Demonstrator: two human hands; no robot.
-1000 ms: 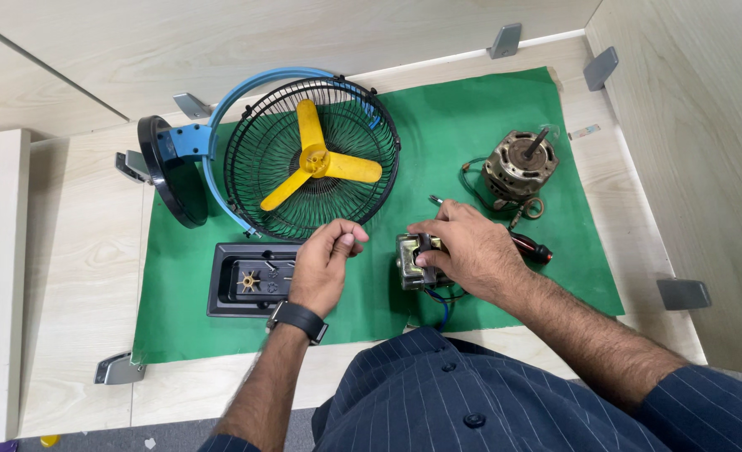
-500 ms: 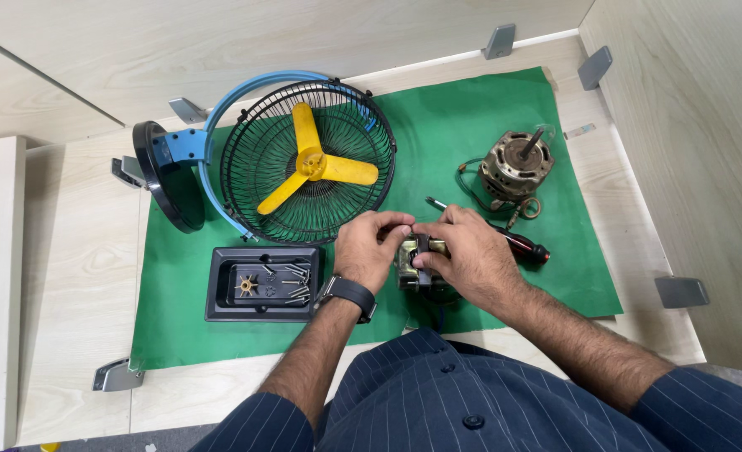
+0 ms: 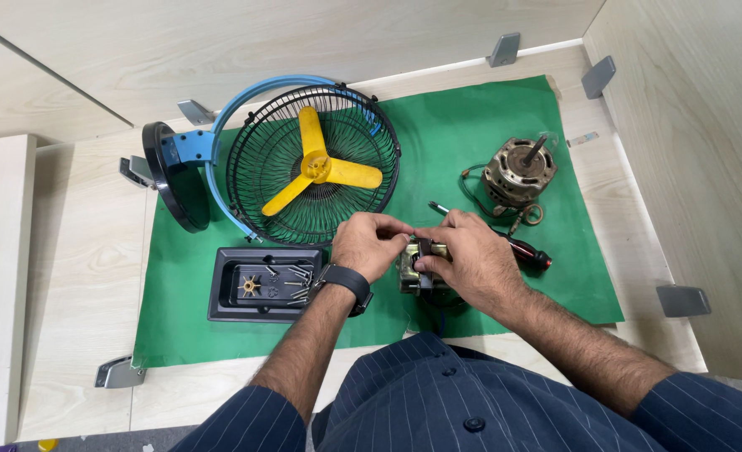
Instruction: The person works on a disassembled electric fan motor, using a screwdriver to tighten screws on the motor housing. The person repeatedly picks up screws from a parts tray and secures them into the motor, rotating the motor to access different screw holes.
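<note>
Small metal motor block (image 3: 415,266) on green felt mat (image 3: 471,125), near front edge; right hand (image 3: 469,255) fingers clamped round it, left hand (image 3: 369,243) pinching its top; black plastic tray (image 3: 225,293) of screws left, round wire-caged fan (image 3: 312,172) behind

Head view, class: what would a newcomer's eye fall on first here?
The yellow three-blade fan in its black wire cage with a blue frame, lying on the green mat. Next, the left hand and right hand meeting over a small metal part, with a bare motor to the right.
</note>
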